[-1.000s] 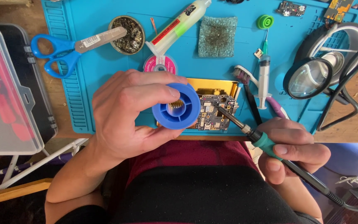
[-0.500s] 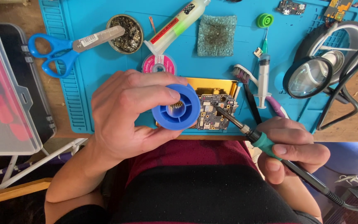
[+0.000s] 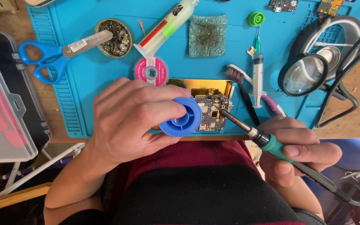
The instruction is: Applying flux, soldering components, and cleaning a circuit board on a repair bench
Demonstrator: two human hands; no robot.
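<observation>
My left hand (image 3: 132, 118) grips a blue solder spool (image 3: 183, 118) and holds it over the left part of a dark circuit board (image 3: 212, 113). The board lies on a gold plate (image 3: 207, 87) at the near edge of a blue work mat (image 3: 84, 79). My right hand (image 3: 298, 152) holds a soldering iron (image 3: 267, 141) with a teal grip. Its metal tip rests on the board's upper right corner. The spool and my fingers hide much of the board.
On the mat lie blue scissors (image 3: 48, 56), a tin of brass wool (image 3: 115, 37), a pink wick reel (image 3: 151, 71), a flux tube (image 3: 167, 25), a green sponge (image 3: 207, 35), a syringe (image 3: 258, 75), a brush (image 3: 240, 83) and a magnifier (image 3: 303, 75). A clear plastic case (image 3: 1, 104) sits left.
The spool has tilted so its hollow face points more toward the board. The iron's tip stays at the same corner of the board.
</observation>
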